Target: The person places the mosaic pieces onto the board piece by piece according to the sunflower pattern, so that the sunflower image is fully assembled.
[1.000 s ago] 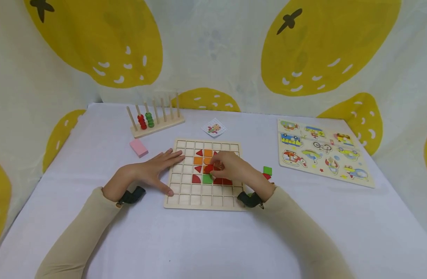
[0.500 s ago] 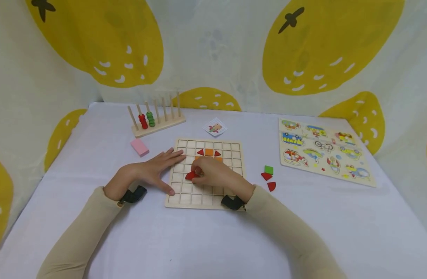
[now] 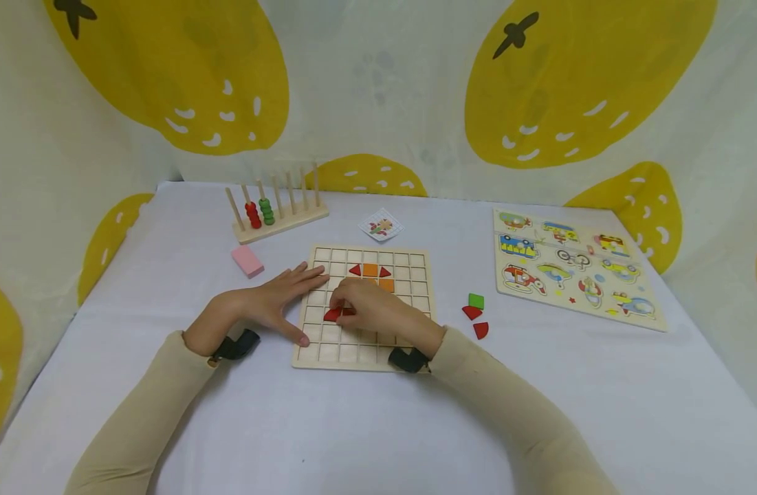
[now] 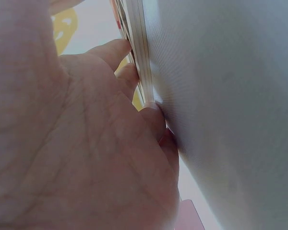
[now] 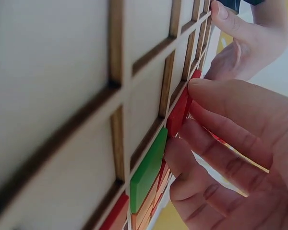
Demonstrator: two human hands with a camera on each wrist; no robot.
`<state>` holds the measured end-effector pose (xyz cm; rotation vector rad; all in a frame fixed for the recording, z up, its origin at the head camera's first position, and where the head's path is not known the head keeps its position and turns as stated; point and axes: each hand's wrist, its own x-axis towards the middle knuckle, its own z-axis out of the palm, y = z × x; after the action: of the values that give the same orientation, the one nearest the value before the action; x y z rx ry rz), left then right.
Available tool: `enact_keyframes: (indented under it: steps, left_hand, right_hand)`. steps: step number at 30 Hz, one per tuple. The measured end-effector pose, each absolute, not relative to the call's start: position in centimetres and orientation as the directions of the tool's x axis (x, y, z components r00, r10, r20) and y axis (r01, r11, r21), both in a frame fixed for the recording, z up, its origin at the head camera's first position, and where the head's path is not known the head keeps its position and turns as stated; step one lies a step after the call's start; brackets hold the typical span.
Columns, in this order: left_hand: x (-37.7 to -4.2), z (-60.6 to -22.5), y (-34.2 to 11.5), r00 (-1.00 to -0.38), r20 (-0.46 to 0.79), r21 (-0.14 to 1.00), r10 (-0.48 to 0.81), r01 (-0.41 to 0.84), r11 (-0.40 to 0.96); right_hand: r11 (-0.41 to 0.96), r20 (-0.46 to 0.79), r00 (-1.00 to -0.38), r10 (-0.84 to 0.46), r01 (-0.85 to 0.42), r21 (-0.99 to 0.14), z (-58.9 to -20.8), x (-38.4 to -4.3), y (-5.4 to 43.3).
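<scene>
The square wooden grid board point(image 3: 366, 357) lies on the table with red, orange and green flat pieces set in its cells. My left hand point(image 3: 273, 302) rests spread on the board's left edge, fingers straight and thumb apart. My right hand point(image 3: 375, 306) is over the board's middle-left, its thumb and fingers pinching a red quarter-circle piece point(image 3: 331, 315) at a cell. In the right wrist view, a green square piece point(image 5: 149, 170) sits in the cell row beside those fingertips. Red triangles point(image 3: 386, 272) and an orange square point(image 3: 370, 269) show above the hand; other pieces are hidden beneath it.
Right of the board lie a green square point(image 3: 476, 301) and two red quarter-circles point(image 3: 480, 331). A pattern card point(image 3: 381, 225) lies behind. A bead rack point(image 3: 282, 223) and pink block point(image 3: 247, 262) stand at left; a vehicle peg puzzle point(image 3: 576, 268) lies at right.
My right hand has moved left across the board with a red piece, from the middle cells to the left ones. My left hand has stayed in place.
</scene>
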<state>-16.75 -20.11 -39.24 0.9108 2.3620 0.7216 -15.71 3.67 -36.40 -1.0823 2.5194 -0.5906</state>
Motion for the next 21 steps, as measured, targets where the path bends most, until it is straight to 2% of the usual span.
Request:
enact_keyframes:
  steps: [13, 21]
  left_hand:
    - [-16.76, -39.38, -20.19, -0.643, -0.251, 0.642, 0.723, 0.449, 0.622]
    - [-16.74, -39.44, -20.22, -0.638, -0.237, 0.646, 0.732, 0.459, 0.61]
  right_hand:
    - [0.618, -0.144, -0.639, -0.756, -0.623, -0.479, -36.37, -15.8, 3.67]
    - [0.619, -0.146, -0.651, -0.745, -0.595, -0.513, -36.44, -15.77, 4.47]
